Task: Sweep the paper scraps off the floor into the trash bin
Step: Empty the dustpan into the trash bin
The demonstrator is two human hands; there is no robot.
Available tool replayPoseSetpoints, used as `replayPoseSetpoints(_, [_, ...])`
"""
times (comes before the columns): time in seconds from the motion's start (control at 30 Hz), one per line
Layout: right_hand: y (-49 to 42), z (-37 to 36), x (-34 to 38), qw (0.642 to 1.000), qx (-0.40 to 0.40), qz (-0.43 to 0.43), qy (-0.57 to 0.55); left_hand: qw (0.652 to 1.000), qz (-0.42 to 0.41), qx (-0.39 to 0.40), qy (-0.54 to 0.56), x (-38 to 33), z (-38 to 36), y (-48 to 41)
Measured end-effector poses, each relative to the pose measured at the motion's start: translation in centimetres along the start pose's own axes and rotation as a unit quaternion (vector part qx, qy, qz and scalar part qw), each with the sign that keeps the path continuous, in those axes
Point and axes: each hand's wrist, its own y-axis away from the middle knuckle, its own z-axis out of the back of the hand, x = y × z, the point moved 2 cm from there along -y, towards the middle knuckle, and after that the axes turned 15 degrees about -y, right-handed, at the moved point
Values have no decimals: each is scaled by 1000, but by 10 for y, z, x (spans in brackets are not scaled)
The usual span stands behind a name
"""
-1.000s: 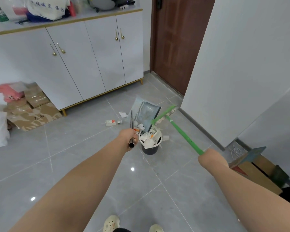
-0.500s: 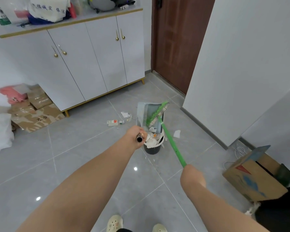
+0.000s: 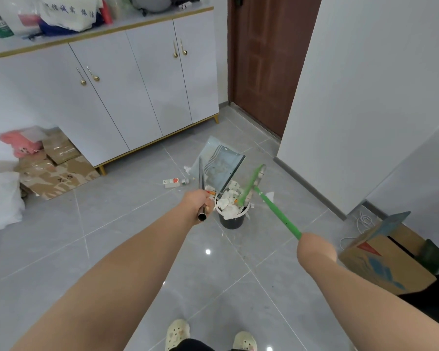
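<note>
At 12 o'clock from my feet stands the bin (image 3: 231, 222), heaped with scraps (image 3: 227, 203).

Left hand (image 3: 197, 201): fingers curled round the metal shaft of the dustpan (image 3: 222, 165), close to the butt end. The shaft runs from the grip toward 12 o'clock. The pan hangs tilted at 12 o'clock of the bin, lower edge over the rim.

Right hand (image 3: 314, 248): seen from the back, fingers hidden. The green handle of the broom (image 3: 276, 215) issues straight from the fist, so I judge it gripped.

Governing relation: the broom's long axis runs from the right hand toward 10 o'clock, and its head sits over the bin's rim on the 2 o'clock side. Whether it touches the rim I cannot tell. One loose scrap (image 3: 270, 195) lies on the floor (image 3: 137, 249) at 3 o'clock of the bin, just beside it and just past the handle. It is at 4 o'clock of the broom head and nearer the right hand than the left. A far scrap (image 3: 187, 169) lies at 11 o'clock of the bin, beside the pan's left edge, with a small pack (image 3: 171, 183) at 10 o'clock.

Judgement: the pan looks emptied. The next step calls for lowering the pan to the floor and drawing the head onto the loose scrap first.
</note>
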Motion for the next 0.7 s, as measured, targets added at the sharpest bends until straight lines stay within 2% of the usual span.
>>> replayPoseSetpoints(0.1, [1,1,-2,999,17,-9,-47,995,-15,-15,-94,3,3,-1])
replayPoseSetpoints(0.23, [0,6,-2,992,25,-23,-123,963,-64,-32,-259,5,6,3])
replayPoseSetpoints(0.33, [-1,8,-1,987,20,-35,-159,957,-85,-35,-276,8,6,3])
replayPoseSetpoints(0.43, [0,9,-2,987,4,-45,-155,970,-75,-32,-230,13,8,3])
replayPoseSetpoints(0.6, [-4,-1,-5,970,9,-87,-228,959,-76,-25,-270,22,15,7])
replayPoseSetpoints(0.7, [-8,-2,-6,955,12,-109,-275,938,-90,-29,-334,36,21,5])
